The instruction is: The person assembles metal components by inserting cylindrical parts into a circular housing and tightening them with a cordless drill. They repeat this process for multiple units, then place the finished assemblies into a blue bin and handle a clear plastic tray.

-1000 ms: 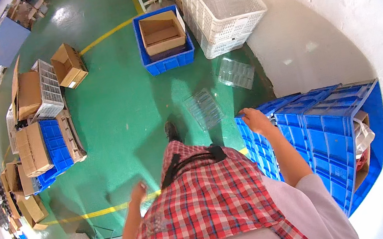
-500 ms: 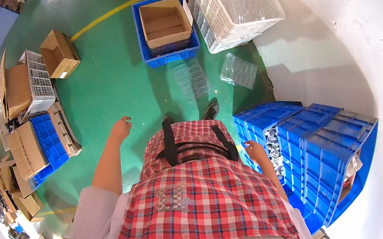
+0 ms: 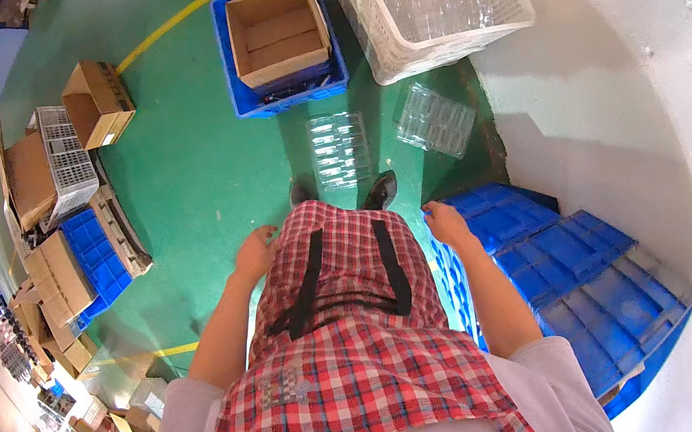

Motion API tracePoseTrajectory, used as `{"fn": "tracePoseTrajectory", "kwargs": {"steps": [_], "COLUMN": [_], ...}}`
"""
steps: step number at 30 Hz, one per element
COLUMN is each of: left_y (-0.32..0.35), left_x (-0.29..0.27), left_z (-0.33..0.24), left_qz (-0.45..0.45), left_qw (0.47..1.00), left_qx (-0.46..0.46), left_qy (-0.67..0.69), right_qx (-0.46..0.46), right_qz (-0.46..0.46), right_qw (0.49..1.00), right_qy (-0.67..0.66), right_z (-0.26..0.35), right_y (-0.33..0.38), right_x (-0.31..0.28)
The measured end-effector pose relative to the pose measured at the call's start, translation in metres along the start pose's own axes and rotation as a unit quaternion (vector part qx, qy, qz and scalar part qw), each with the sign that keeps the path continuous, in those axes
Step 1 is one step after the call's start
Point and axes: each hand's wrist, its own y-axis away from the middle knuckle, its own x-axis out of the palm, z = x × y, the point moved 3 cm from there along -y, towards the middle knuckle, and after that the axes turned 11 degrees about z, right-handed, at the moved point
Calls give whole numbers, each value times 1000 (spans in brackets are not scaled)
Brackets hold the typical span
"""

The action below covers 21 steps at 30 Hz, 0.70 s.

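My left hand (image 3: 257, 253) hangs beside the left edge of my red checked apron (image 3: 351, 306), fingers loosely bent and partly hidden. Nothing shows in it. My right hand (image 3: 447, 223) is at the right of the apron, in front of a stacked blue plastic crate (image 3: 500, 214); its fingers are loosely bent too, with no object visible in them. Whether it touches the crate I cannot tell. On the green floor ahead of my shoes lie a clear plastic tray (image 3: 340, 149) and another clear plastic tray (image 3: 437, 122).
Ahead, a blue crate (image 3: 247, 103) holds an open cardboard box (image 3: 283, 72). Beside it, a white basket (image 3: 421, 59) is filled with clear plastic trays. A white wall (image 3: 605, 139) bounds the right. Cardboard boxes (image 3: 57, 275) and a grey basket (image 3: 68, 160) stand at the left.
Both hands have swung: my left hand has moved in toward the apron, my right hand forward past the crates. The crate and basket ahead appear closer, as my view has shifted forward.
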Motion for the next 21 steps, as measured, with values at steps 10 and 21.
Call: {"fn": "tracePoseTrajectory", "kwargs": {"steps": [10,21], "left_y": [-91,-168], "left_x": [60,54], "left_z": [10,59], "left_qz": [-9,-168], "left_qw": [998,983], "left_qx": [-37,-57], "left_qy": [-43,-52], "right_qx": [36,102], "right_qz": [26,21], "right_qw": [999,992], "right_qy": [3,74], "right_z": [-47,-99], "right_y": [-214,-473], "right_x": [55,156]}}
